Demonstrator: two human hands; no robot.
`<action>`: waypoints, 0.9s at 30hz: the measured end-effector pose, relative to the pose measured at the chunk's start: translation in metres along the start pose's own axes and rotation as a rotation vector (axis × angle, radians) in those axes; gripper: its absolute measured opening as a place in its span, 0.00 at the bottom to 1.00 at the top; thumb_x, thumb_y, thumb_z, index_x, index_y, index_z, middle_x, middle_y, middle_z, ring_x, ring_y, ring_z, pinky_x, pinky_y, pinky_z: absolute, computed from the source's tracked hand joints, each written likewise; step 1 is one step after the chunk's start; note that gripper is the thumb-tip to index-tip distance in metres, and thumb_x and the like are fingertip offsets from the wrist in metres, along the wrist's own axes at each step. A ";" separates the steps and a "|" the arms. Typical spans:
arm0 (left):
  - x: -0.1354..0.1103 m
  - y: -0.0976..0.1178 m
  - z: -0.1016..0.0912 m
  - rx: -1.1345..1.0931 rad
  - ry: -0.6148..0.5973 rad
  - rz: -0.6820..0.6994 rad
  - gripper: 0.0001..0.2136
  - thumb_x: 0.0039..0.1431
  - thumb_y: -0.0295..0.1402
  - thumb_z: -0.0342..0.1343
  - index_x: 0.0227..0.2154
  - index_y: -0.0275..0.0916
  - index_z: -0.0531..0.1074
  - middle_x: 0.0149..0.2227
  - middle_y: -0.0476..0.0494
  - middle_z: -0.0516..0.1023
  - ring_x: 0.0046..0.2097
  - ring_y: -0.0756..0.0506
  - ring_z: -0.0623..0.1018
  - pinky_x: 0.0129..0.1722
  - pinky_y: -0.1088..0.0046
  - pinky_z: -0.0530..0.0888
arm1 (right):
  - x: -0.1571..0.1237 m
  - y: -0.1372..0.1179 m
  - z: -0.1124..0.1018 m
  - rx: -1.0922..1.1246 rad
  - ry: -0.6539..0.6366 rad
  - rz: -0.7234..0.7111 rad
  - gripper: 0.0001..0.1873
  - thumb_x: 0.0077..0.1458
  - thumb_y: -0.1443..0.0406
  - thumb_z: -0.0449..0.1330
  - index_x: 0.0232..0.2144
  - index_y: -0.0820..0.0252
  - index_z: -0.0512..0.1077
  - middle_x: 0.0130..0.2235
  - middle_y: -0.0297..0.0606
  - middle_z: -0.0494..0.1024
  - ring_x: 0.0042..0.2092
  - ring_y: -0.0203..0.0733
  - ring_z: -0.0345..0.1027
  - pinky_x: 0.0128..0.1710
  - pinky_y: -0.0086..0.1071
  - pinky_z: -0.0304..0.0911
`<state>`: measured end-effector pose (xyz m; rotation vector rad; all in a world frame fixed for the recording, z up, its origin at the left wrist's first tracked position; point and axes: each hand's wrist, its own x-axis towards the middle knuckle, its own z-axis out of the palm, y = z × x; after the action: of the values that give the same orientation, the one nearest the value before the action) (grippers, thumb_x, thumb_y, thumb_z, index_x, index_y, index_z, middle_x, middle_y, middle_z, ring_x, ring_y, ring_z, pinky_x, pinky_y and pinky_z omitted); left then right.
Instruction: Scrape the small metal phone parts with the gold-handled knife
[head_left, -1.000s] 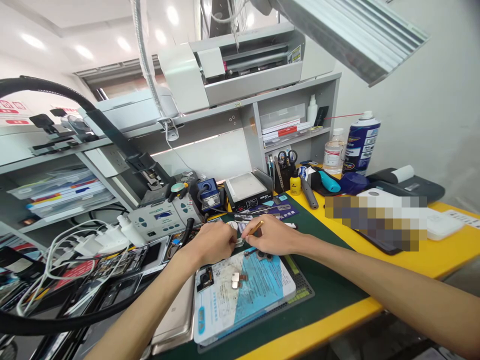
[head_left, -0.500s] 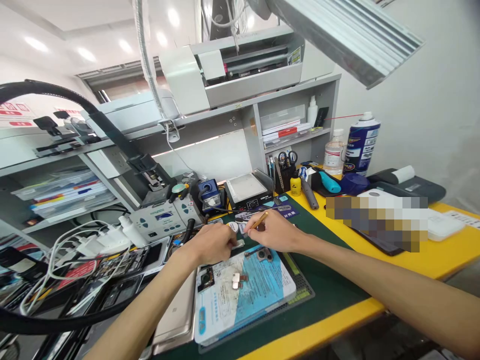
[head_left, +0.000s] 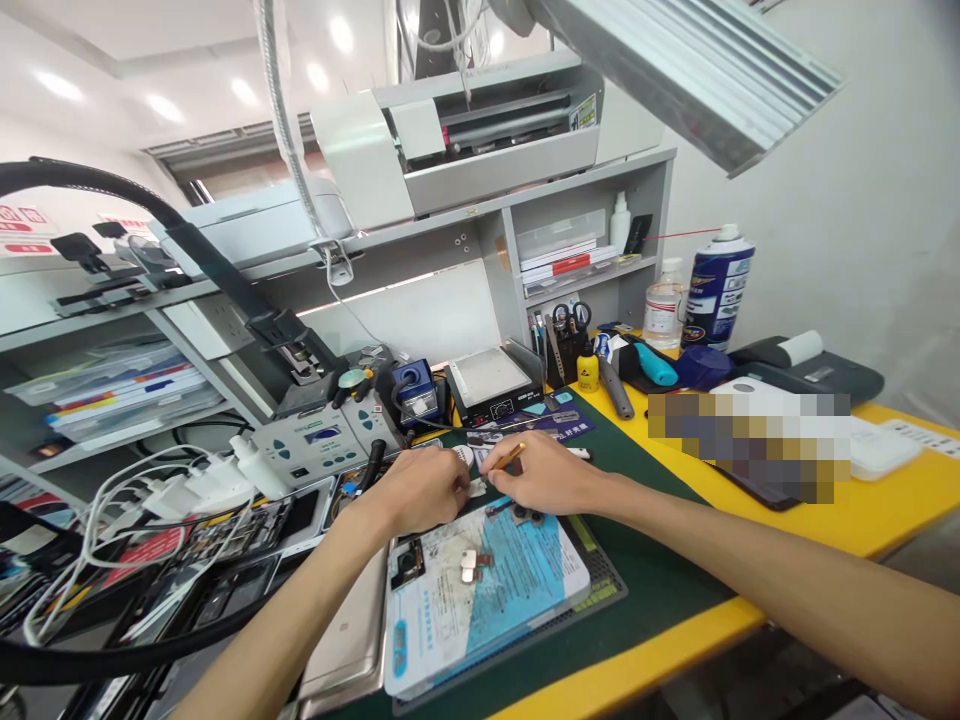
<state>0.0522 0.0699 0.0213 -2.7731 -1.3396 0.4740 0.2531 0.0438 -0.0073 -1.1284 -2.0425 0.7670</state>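
Observation:
My left hand [head_left: 429,488] is closed at the far edge of a blue-and-white box [head_left: 442,620], and whatever its fingers pinch is hidden. Beside those fingertips shows a small whitish piece [head_left: 478,488]. My right hand [head_left: 541,472] grips a slim gold-coloured tool [head_left: 511,457], slanting up between thumb and forefinger; its working tip cannot be made out. On the box lie a small silver part with a copper-brown flex [head_left: 470,566], a black camera-like module [head_left: 408,564] at the left, and a dark part with round lenses [head_left: 523,514] under my right wrist.
Gold-backed devices [head_left: 346,640] lie left of the box, near a grey control station [head_left: 315,450] and tangled white cables [head_left: 105,540]. A heating plate [head_left: 491,380] stands behind my hands. A yellow bottle [head_left: 588,368] and spray can [head_left: 718,290] are to the right.
My right hand has moved slightly down and left, nearer my left fingertips, and the gold-coloured tool has tilted lower. A white-tipped item behind the right hand now shows. The view has shifted slightly.

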 end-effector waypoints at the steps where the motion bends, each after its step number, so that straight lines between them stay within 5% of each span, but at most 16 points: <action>1: 0.000 0.001 0.000 0.004 -0.002 0.000 0.14 0.67 0.40 0.56 0.50 0.38 0.72 0.52 0.40 0.75 0.49 0.43 0.78 0.49 0.58 0.77 | 0.000 0.000 0.000 -0.004 0.006 0.004 0.13 0.52 0.71 0.58 0.33 0.61 0.84 0.32 0.37 0.84 0.28 0.39 0.71 0.25 0.29 0.57; 10: 0.004 0.002 0.003 0.027 0.019 -0.037 0.14 0.67 0.40 0.56 0.51 0.38 0.72 0.51 0.41 0.76 0.48 0.43 0.78 0.48 0.59 0.78 | 0.002 0.004 0.001 -0.038 0.114 0.031 0.12 0.52 0.68 0.59 0.31 0.62 0.83 0.27 0.37 0.82 0.25 0.37 0.67 0.24 0.29 0.54; 27: -0.002 -0.007 0.004 -0.044 0.041 0.050 0.14 0.67 0.40 0.56 0.51 0.39 0.72 0.53 0.40 0.75 0.50 0.43 0.78 0.49 0.58 0.78 | 0.002 0.008 0.001 -0.010 0.060 0.056 0.13 0.54 0.66 0.58 0.33 0.63 0.83 0.24 0.35 0.78 0.21 0.34 0.59 0.21 0.29 0.49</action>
<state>0.0446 0.0730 0.0191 -2.8415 -1.2903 0.3919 0.2550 0.0491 -0.0134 -1.2049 -1.9744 0.7426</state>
